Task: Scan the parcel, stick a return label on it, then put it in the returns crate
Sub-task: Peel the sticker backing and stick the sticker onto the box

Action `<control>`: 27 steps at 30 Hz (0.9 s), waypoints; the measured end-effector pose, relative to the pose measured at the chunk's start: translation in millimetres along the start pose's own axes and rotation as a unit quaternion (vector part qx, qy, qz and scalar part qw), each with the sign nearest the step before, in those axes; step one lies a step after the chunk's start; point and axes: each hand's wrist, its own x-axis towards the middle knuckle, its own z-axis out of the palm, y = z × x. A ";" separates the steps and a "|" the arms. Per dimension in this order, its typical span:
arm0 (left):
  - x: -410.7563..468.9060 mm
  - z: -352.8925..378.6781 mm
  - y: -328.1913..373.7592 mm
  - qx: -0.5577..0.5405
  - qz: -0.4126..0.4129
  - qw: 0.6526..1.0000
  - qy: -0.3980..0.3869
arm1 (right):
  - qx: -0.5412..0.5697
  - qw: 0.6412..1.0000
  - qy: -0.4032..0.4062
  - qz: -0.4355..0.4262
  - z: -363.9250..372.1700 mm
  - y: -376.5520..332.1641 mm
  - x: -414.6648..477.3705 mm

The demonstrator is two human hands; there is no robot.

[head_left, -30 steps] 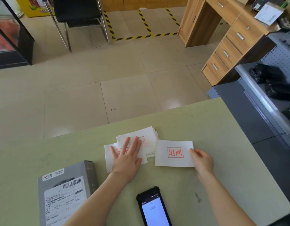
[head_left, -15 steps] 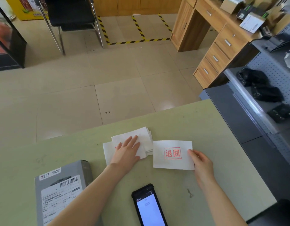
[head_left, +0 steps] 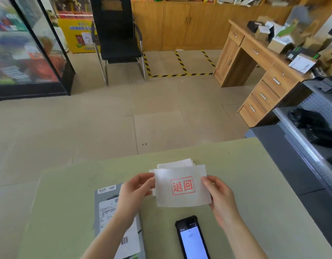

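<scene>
A white return label with a red stamp is held up over the green table. My left hand pinches its left edge and my right hand pinches its right edge. The grey parcel with a white shipping label lies flat at the lower left, partly hidden under my left forearm. A black handheld scanner with a lit screen lies near the front edge, between my arms. The stack of spare labels sits just behind the held one.
A grey metal shelf with black bags borders the table on the right. Beyond the table lies tiled floor, with a black chair, a glass cabinet at the left and a wooden desk at the right.
My left hand left the label stack and took the left edge of the single label. Both hands lifted that label off the table toward me. The camera tilted upward.
</scene>
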 end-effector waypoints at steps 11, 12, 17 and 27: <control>-90.6 -116.5 21.1 -0.150 -0.009 0.987 0.065 | -0.045 0.991 -0.113 -0.047 91.1 -5.3 -86.5; -99.0 -123.8 20.3 -0.165 -0.011 0.984 0.063 | -0.054 0.990 -0.113 -0.056 97.8 -5.3 -95.4; -127.0 -142.5 16.2 -0.193 -0.003 0.979 0.062 | -0.264 0.906 -0.033 -0.329 133.9 -7.4 -146.4; -144.6 -138.2 17.6 -0.259 -0.003 0.966 -0.029 | -0.289 0.860 -0.132 -0.398 181.1 4.9 -199.7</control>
